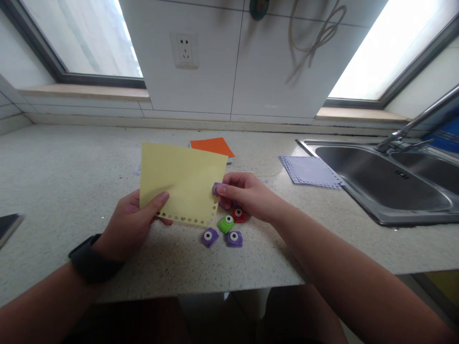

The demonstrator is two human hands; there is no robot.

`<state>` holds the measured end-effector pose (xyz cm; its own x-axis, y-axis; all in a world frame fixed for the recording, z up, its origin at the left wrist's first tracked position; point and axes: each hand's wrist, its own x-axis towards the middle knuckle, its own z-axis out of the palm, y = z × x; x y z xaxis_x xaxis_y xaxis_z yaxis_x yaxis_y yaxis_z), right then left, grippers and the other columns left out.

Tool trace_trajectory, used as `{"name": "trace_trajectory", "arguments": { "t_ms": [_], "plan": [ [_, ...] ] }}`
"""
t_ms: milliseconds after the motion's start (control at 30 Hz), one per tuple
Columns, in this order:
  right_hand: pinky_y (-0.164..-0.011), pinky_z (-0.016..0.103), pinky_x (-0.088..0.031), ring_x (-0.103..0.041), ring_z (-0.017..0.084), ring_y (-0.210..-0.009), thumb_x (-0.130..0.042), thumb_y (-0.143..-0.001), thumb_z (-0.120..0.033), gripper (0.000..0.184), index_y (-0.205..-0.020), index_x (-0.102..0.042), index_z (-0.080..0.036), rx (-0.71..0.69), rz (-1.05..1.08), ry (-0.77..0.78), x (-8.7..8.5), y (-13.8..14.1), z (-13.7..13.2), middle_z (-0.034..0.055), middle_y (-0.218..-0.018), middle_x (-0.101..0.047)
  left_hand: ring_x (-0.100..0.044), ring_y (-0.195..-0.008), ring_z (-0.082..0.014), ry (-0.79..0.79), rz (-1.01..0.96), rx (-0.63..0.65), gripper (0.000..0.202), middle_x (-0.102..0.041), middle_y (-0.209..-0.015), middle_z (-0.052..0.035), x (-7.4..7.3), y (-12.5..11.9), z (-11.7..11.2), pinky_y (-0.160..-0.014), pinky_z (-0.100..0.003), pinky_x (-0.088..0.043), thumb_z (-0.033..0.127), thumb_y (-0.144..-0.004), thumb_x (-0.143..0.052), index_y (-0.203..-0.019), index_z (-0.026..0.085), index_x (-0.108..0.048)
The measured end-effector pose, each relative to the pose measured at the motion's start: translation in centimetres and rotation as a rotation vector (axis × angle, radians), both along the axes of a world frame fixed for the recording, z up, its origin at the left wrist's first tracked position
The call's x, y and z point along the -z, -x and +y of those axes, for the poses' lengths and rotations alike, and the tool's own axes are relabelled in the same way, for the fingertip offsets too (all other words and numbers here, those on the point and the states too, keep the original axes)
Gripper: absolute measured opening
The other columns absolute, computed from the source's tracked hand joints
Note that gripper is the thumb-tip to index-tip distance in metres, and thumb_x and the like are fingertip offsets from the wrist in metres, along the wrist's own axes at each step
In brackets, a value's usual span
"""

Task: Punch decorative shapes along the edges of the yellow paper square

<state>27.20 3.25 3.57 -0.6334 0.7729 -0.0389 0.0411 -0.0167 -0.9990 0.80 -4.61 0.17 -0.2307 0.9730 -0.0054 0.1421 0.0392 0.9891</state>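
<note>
My left hand (139,215) grips a yellow sheet of paper (179,181) by its lower left corner, thumb on top. Small shaped holes run along the sheet's bottom edge and up the lower part of its right edge. At that right edge my right hand (247,193) pinches a purple craft punch (216,188), which sits on the paper's border. Below lie a green craft punch (226,224), a red craft punch (238,215) and two purple ones, the left purple punch (210,236) and the right purple punch (234,238). Another purple piece is partly hidden under my right hand.
Behind the yellow sheet lies a stack of coloured paper with an orange sheet (213,145) on top. Purple sheets with punched borders (310,170) rest beside the steel sink (376,191). A dark flat device (10,227) lies at the far left of the speckled counter (71,191).
</note>
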Motion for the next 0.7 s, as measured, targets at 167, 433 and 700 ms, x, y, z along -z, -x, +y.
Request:
{"name": "trace_trajectory", "arguments": {
  "t_ms": [167, 433, 700],
  "plan": [
    [-0.045, 0.020, -0.034, -0.053, 0.009, -0.055, -0.073, -0.088, -0.045, 0.031, -0.081, -0.065, -0.016, 0.003, -0.009, 0.000, -0.01, 0.01, 0.00, -0.0009, -0.065, -0.062, -0.069, -0.060, -0.0187, -0.003, -0.003, 0.001, 0.019, -0.076, -0.074, -0.0013, 0.03, -0.01, 0.03, -0.054, -0.028, -0.059, 0.038, -0.088, -0.072, -0.093, 0.020, -0.073],
    [-0.044, 0.020, -0.033, -0.052, 0.009, -0.054, -0.074, -0.087, -0.045, 0.031, -0.081, -0.064, -0.016, 0.002, -0.001, 0.002, 0.04, 0.00, -0.03, -0.0004, -0.065, -0.061, -0.069, -0.059, -0.0193, -0.004, 0.001, -0.010, 0.020, -0.077, -0.076, -0.0029, -0.21, -0.23, 0.03, -0.054, -0.029, -0.059, 0.040, -0.086, -0.074, -0.090, 0.020, -0.073],
    [-0.044, 0.020, -0.033, -0.051, 0.009, -0.054, -0.077, -0.085, -0.042, 0.030, -0.079, -0.061, -0.017, -0.005, 0.039, 0.015, 0.31, 0.15, 0.00, -0.0014, -0.065, -0.060, -0.069, -0.058, -0.0185, -0.010, -0.021, 0.002, 0.020, -0.078, -0.082, -0.0027, -0.26, -0.34, 0.06, -0.053, -0.029, -0.059, 0.039, -0.085, -0.075, -0.092, 0.020, -0.073]
  ]
}}
